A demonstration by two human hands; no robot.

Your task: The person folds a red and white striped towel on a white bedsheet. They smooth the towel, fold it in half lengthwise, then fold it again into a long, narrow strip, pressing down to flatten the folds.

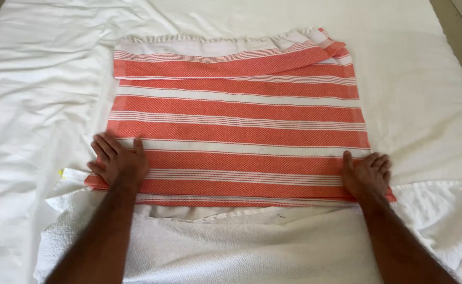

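Hands flat on orange-and-white striped towel [239,123], which lies spread mid-frame on white bed sheet [36,79]. Left hand [118,162] at the towel's lower-left corner, fingers spread and extended, palm down, pressing rather than gripping. Right hand [367,174] at the lower-right corner, fingers close together and slightly curled over the towel's side edge; can't tell whether it pinches the cloth or only rests on it. Towel's far edge at upper centre is folded back on itself, fringe showing, right corner rumpled. White terry towel [273,247] lies across lower frame under both forearms, touching the striped towel's near edge. Sheet wrinkled at left, nothing blocking either hand
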